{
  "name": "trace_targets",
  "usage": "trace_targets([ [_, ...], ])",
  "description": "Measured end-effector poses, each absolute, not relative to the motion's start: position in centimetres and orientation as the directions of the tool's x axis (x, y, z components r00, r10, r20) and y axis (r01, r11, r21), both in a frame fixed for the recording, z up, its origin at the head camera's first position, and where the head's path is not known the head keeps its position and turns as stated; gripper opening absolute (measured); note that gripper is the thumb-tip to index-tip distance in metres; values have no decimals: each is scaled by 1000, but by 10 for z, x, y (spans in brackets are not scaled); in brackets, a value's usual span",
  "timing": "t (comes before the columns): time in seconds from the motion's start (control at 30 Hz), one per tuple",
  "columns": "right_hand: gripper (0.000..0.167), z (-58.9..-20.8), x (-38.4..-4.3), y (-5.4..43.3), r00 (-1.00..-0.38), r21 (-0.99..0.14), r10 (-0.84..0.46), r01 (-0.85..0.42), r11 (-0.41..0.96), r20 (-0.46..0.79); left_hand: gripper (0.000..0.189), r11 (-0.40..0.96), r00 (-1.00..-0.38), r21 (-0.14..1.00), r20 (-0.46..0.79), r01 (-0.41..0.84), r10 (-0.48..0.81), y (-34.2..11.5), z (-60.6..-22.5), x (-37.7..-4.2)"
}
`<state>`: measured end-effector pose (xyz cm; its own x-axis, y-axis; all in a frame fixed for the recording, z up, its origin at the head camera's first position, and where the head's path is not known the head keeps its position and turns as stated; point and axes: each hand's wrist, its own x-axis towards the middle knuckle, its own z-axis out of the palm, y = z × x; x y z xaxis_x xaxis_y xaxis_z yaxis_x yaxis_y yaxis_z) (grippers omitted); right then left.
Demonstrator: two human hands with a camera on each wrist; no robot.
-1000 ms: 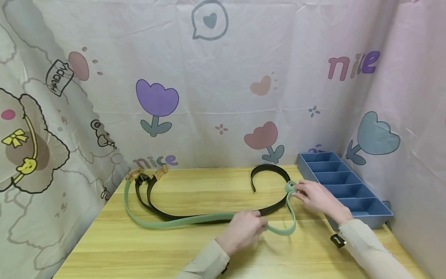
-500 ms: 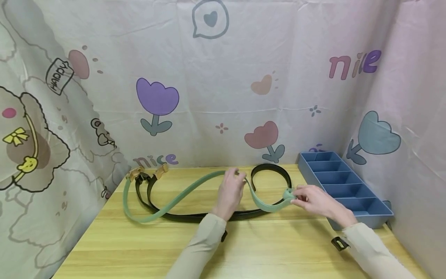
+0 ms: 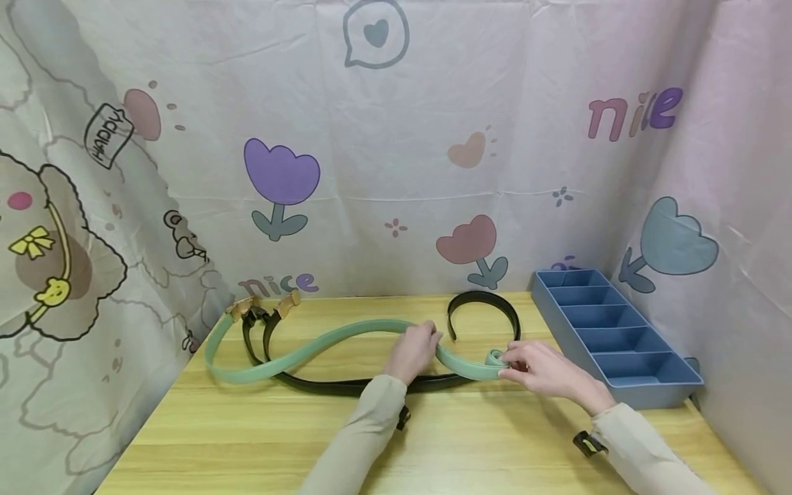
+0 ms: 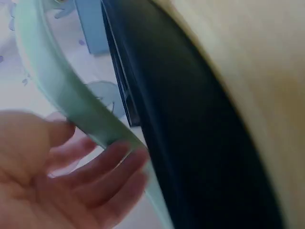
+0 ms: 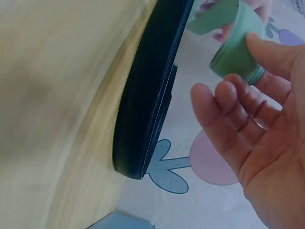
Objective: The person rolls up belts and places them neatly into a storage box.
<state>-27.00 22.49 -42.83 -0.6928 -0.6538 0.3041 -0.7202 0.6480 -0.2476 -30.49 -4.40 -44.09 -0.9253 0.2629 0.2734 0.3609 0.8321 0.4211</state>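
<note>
A long green belt [image 3: 315, 346] runs across the table in a wavy line, its gold buckle at the far left. My right hand [image 3: 544, 368] pinches the small rolled end [image 3: 493, 357] of that belt between thumb and fingers; the coil [image 5: 240, 55] shows clearly in the right wrist view. My left hand [image 3: 413, 352] holds the strap partway along, with the green strap [image 4: 66, 90] passing between thumb and fingers in the left wrist view. Under and behind it lie black belts [image 3: 322, 386], partly overlapping, one end curled into an open loop [image 3: 482, 297].
A blue divided box [image 3: 625, 340] with several compartments stands at the right. Buckles [image 3: 287, 302] of the belts cluster at the back left. A patterned curtain [image 3: 396, 172] closes off the back and sides of the wooden table [image 3: 247, 440].
My left hand first lifted the green belt away from the front, then came slightly lower. My right hand has moved left and a little nearer with the rolled end, shortening the gap between hands.
</note>
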Motion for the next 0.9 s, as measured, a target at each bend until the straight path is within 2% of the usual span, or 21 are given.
trace_targets([
  [0.07,21,-429,-270,225,-701,-247,-649,-713,657,295,28,813,-922,437,215,385,321,-39,-442,-300],
  [0.13,19,-430,-269,226,-713,-243,-641,-700,672,282,35,810,-899,390,196,438,392,-33,-443,-294],
  [0.23,20,-430,-269,228,-727,-227,-635,-685,692,260,47,773,-827,295,179,561,532,-22,-443,-283],
  [0.33,19,-430,-267,229,-723,-210,-645,-690,693,246,54,689,-726,231,194,687,659,-12,-444,-273],
  [0.43,17,-431,-265,228,-690,-197,-682,-724,661,243,54,638,-661,175,245,750,709,-6,-447,-268],
  [0.53,13,-433,-263,226,-633,-188,-733,-774,604,248,54,634,-647,142,254,760,719,-4,-450,-266],
  [0.67,10,-435,-262,223,-568,-197,-779,-823,533,266,53,649,-661,131,215,749,719,-4,-451,-263],
  [0.9,14,-440,-261,220,-575,-198,-780,-818,540,247,37,629,-639,136,269,766,720,-1,-457,-259],
])
